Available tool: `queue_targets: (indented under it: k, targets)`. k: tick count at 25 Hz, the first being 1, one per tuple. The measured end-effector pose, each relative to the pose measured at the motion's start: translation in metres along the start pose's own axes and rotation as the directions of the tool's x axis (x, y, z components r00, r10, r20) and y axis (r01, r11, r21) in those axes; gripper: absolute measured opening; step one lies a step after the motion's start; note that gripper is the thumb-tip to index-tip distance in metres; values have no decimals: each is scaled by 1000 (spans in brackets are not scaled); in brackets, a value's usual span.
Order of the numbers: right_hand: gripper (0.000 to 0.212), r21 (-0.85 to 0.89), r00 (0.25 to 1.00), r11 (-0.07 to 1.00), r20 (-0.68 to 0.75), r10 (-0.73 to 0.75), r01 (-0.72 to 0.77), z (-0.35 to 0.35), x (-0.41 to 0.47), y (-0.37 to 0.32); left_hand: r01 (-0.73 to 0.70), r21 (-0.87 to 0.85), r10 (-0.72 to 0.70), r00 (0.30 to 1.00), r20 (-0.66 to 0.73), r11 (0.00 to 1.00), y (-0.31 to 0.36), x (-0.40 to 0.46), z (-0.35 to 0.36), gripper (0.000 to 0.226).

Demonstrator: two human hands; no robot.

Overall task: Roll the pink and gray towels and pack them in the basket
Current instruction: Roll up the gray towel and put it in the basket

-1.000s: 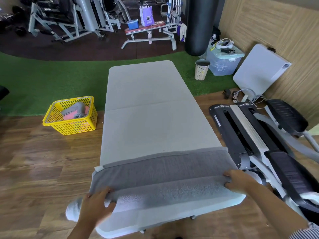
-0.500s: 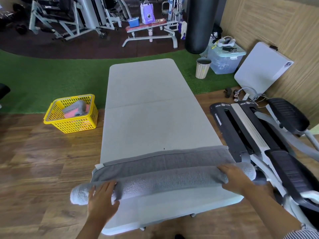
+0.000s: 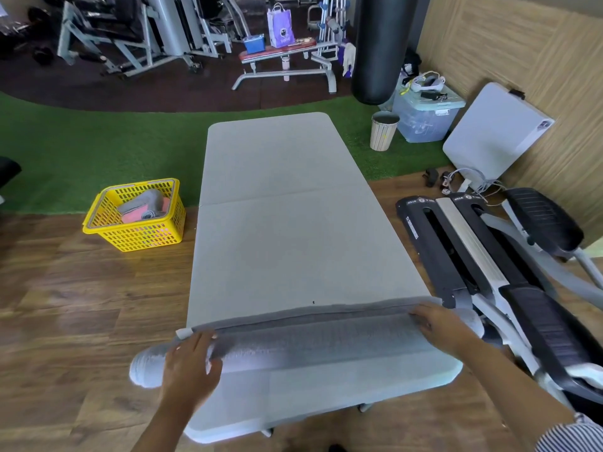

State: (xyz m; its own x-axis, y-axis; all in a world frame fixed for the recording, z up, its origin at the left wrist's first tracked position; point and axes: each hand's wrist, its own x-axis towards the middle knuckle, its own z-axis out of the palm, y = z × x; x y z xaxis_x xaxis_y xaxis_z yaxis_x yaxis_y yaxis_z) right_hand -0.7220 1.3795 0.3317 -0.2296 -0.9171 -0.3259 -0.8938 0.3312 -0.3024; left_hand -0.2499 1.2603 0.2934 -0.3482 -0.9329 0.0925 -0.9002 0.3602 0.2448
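Where the table ends nearest the person, a gray towel lies across its width, wound into a long thick roll with only a narrow flat strip still unrolled along its far side. The roll is longer than the table is wide: its left end sticks out past the edge as a pale round bulge, and its right end shows past the other edge. A small white tag sits at the strip's left corner. The left hand lies flat on top of the roll near its left end, fingers straight and spread, pressing rather than clutching. The right hand rests on the roll near the right end, fingers extended over it toward the flat strip; it too grips nothing.

A black and silver exercise machine stands just beside the table on the right, close to the right forearm. Farther off are a folded white table leaning on the wall, a punching bag, a small bin, a clear storage box and a weight bench carrying a purple bag.

On the wooden floor left of the table, well apart from the hands, stands a yellow basket. Inside it lie a rolled gray towel and a pink towel, touching.
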Motion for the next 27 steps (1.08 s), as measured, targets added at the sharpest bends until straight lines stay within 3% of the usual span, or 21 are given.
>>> queue_targets:
  k: [2,6,8,10,14,16,19,22,27]
  targets:
    - [40,10,999,999,-40,-33,34,7,-2,-7,-68,28,69,997,-42,997,8,-6,10,45]
    - [61,-196,993,980,115,-21,43,16,-9,-11,-58,14,56,994,95,998,10,-14,15,79]
    - [37,-189,995,981,97,-24,42,16,-10,-9,-88,-33,91,993,78,996,10,-16,11,61]
    - [18,-136,984,991,177,13,11,12,-11,-7,-151,-66,155,986,57,986,5,-18,6,46]
    - [26,-75,958,997,283,50,-30,3,-11,-10,-138,-58,145,982,124,989,-9,-17,3,44]
    - [41,-84,973,996,229,33,-14,1,-6,-14,-83,-34,87,986,146,996,-6,-8,4,45]
    - [42,24,995,998,77,-61,59,3,3,-26,-49,-41,52,997,59,998,15,1,9,46]
    - [33,117,987,980,4,-160,159,11,6,-46,-198,-78,200,980,12,977,49,-2,13,48]
    - [22,170,979,966,15,-202,196,27,10,-65,-281,-129,300,939,169,951,79,-8,24,58]
